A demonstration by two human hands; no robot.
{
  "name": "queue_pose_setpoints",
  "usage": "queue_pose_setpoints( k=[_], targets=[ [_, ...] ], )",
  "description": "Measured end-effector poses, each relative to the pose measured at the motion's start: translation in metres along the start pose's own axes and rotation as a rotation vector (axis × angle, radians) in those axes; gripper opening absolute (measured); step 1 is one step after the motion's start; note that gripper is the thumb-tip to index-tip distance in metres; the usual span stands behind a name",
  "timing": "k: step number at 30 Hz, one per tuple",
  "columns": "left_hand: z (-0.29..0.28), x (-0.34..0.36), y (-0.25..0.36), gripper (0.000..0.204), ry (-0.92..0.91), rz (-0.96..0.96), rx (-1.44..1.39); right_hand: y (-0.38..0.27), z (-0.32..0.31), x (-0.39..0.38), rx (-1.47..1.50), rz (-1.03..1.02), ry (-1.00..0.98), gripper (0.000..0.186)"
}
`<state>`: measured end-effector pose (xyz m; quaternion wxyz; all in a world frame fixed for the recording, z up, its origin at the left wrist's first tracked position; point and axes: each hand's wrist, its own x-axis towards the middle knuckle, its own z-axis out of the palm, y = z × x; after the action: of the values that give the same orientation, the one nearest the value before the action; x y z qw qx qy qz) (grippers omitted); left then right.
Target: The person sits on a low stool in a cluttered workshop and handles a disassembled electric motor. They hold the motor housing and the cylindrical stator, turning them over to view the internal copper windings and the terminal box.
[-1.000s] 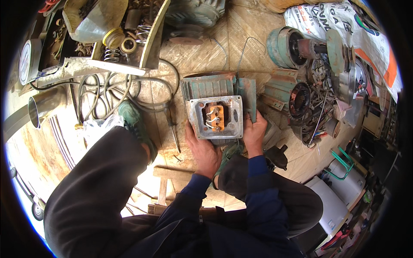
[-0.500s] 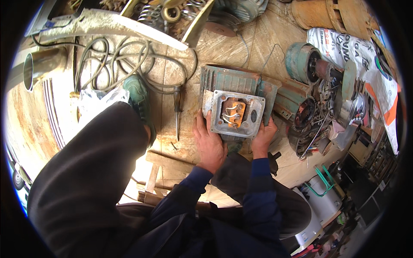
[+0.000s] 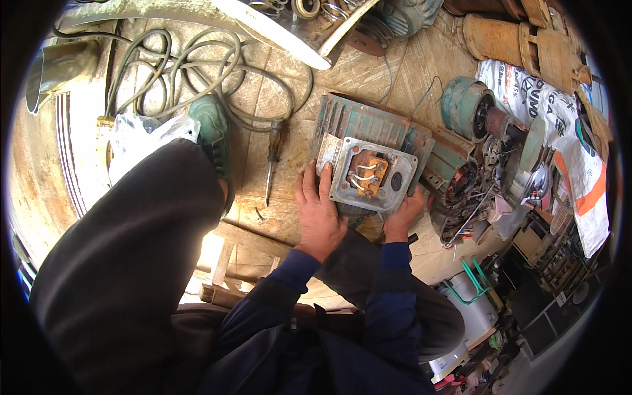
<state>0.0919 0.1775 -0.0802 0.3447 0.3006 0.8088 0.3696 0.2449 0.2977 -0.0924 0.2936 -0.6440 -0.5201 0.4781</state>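
Observation:
An old electric motor (image 3: 368, 118) with a green, ribbed, rusty housing stands on the wooden floor in front of me. A square grey terminal box (image 3: 405, 164) faces up on it, uncovered. Inside sit an orange terminal block (image 3: 372, 176) and several short white wires. My left hand (image 3: 320, 214) grips the motor's near left side, fingers along the edge beside the box. On the near right side my right hand (image 3: 403, 216) is closed round the motor, its fingertips partly hidden. A screwdriver (image 3: 271, 158) lies left of the motor, apart from both hands.
Coiled dark cable (image 3: 172, 72) lies at far left, near a clear plastic bag (image 3: 148, 141) and my green shoe (image 3: 212, 131). Green motor parts (image 3: 466, 108) and scrap crowd the right, beside a white sack (image 3: 589, 191). A tray of springs (image 3: 280, 29) is at the far edge.
The view has shifted and turned a little, so the motor appears slightly farther right. Both hands keep their hold on it; the screwdriver still lies on the floor.

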Motion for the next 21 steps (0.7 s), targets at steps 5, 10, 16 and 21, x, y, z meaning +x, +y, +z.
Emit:
queue_pose_setpoints(
  k=[5,10,16,21],
  targets=[
    [-0.021,0.007,-0.011,0.119,-0.090,0.049,-0.091,0.000,-0.001,-0.001,-0.046,-0.015,-0.016,0.020],
    [-0.041,0.020,-0.015,0.115,-0.206,0.055,-0.207,-0.002,-0.001,0.001,-0.078,-0.013,-0.017,0.021],
    [-0.044,0.042,0.005,0.092,-0.038,0.069,-0.247,0.002,0.003,0.004,-0.112,-0.056,-0.023,0.022],
    [-0.039,0.050,0.001,0.078,-0.040,0.100,-0.252,0.003,0.002,0.003,-0.070,-0.031,-0.015,0.022]
  ],
)
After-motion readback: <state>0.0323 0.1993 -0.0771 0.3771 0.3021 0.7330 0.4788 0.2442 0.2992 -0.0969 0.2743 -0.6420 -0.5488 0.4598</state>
